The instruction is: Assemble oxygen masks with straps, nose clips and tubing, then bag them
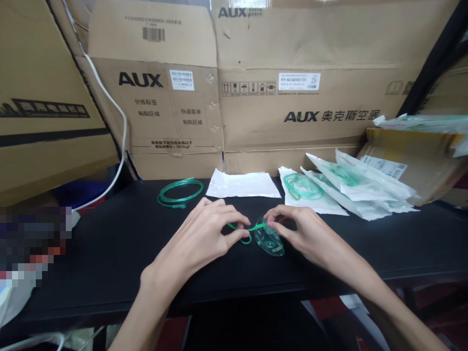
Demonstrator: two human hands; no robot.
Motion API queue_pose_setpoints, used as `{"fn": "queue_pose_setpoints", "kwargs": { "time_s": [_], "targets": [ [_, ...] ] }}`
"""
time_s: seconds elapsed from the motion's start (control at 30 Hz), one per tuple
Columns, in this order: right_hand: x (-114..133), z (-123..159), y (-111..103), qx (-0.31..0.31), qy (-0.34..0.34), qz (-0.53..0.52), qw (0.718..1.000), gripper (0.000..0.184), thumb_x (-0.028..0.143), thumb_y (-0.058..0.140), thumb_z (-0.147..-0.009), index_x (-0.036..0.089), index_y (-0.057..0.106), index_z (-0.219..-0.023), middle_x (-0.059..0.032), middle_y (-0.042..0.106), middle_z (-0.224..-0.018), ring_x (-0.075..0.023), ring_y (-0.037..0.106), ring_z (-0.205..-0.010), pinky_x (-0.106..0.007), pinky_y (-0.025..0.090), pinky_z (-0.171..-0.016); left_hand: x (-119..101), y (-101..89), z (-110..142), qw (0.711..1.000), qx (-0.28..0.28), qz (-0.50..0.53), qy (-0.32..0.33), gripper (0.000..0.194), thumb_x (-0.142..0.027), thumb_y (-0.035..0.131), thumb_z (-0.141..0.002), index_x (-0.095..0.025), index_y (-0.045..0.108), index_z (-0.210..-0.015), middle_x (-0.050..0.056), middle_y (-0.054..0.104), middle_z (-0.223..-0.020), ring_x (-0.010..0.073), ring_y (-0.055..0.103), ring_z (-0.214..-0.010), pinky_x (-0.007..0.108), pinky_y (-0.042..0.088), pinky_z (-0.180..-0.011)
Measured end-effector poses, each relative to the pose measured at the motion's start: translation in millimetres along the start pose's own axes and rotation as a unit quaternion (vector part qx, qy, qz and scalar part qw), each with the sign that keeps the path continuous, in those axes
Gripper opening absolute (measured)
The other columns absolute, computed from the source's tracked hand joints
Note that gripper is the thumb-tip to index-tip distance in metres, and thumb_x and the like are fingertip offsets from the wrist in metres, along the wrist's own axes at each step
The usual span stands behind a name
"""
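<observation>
A clear green-tinted oxygen mask (269,240) rests near the front of the black table, between my hands. Its bright green elastic strap (256,227) runs from one hand to the other, with a small loop hanging below the left fingers. My left hand (219,226) pinches the strap between thumb and fingertips. At the mask's upper right edge, my right hand (298,222) has thumb and index finger closed on the strap's other end, beside the mask. Behind the left hand lies a coil of green tubing (181,192).
A white paper sheet or pouch (243,185) lies at the back. Several sealed packets (361,183) with green contents are piled to the right, by a cardboard box (420,156). Large cartons (292,107) wall off the rear. A white cable (122,126) hangs at left.
</observation>
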State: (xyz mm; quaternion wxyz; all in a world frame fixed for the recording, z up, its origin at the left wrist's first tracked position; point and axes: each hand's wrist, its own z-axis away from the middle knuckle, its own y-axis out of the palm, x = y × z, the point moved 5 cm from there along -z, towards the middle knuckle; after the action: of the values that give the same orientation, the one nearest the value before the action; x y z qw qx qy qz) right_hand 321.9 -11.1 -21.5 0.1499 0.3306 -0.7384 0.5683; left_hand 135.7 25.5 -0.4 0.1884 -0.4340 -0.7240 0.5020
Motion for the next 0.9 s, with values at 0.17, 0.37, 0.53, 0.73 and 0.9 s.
{"fn": "queue_pose_setpoints", "kwargs": {
  "time_s": [0.17, 0.37, 0.53, 0.73, 0.9],
  "targets": [
    [-0.6, 4.0, 5.6, 0.000, -0.024, 0.014, 1.000, 0.012, 0.025, 0.057, -0.094, 0.028, 0.067, -0.100, 0.0016, 0.073, -0.103, -0.0192, 0.067, -0.095, -0.033, 0.049, -0.088, -4.6, 7.1, 1.3, 0.996, 0.014, 0.059, -0.061, 0.026, -0.050, 0.062, -0.093, -0.037, 0.069, -0.115, -0.005, 0.071, -0.096, 0.0193, 0.060, -0.089, 0.036, 0.037, -0.089],
    [-0.2, 6.8, 10.3, 0.009, -0.033, 0.010, 0.999, 0.010, 0.026, 0.056, -0.094, 0.028, 0.064, -0.099, 0.0003, 0.071, -0.108, -0.0207, 0.065, -0.103, -0.036, 0.049, -0.091, -15.1, 17.9, -1.9, 0.993, 0.027, 0.081, -0.080, 0.021, -0.047, 0.058, -0.095, -0.036, 0.070, -0.109, -0.005, 0.068, -0.083, 0.0197, 0.059, -0.085, 0.037, 0.039, -0.088],
    [6.9, 7.4, 8.3, 0.015, -0.044, -0.008, 0.999, 0.011, 0.027, 0.054, -0.095, 0.027, 0.064, -0.099, -0.0016, 0.071, -0.107, -0.0220, 0.066, -0.103, -0.038, 0.050, -0.093, -16.2, 16.6, -2.2, 0.994, 0.015, 0.082, -0.071, 0.014, -0.037, 0.063, -0.092, -0.031, 0.070, -0.102, -0.004, 0.067, -0.079, 0.0193, 0.058, -0.080, 0.035, 0.041, -0.083],
    [11.7, 7.4, -0.2, 0.002, -0.048, 0.007, 0.999, 0.011, 0.026, 0.058, -0.094, 0.027, 0.067, -0.099, -0.0030, 0.072, -0.109, -0.0237, 0.066, -0.103, -0.037, 0.051, -0.091, -14.6, 13.6, -0.8, 0.995, -0.001, 0.072, -0.064, 0.014, -0.035, 0.065, -0.089, -0.032, 0.068, -0.103, -0.004, 0.070, -0.086, 0.0211, 0.059, -0.084, 0.040, 0.040, -0.089],
    [11.4, 6.2, -12.1, -0.016, -0.052, 0.033, 0.998, 0.012, 0.022, 0.058, -0.093, 0.026, 0.069, -0.097, -0.0019, 0.074, -0.105, -0.0218, 0.068, -0.095, -0.035, 0.050, -0.088, -11.0, 10.6, -1.5, 0.995, -0.015, 0.065, -0.070, 0.016, -0.038, 0.066, -0.088, -0.032, 0.068, -0.103, -0.005, 0.073, -0.090, 0.0212, 0.060, -0.086, 0.039, 0.039, -0.087]
  ]
}}
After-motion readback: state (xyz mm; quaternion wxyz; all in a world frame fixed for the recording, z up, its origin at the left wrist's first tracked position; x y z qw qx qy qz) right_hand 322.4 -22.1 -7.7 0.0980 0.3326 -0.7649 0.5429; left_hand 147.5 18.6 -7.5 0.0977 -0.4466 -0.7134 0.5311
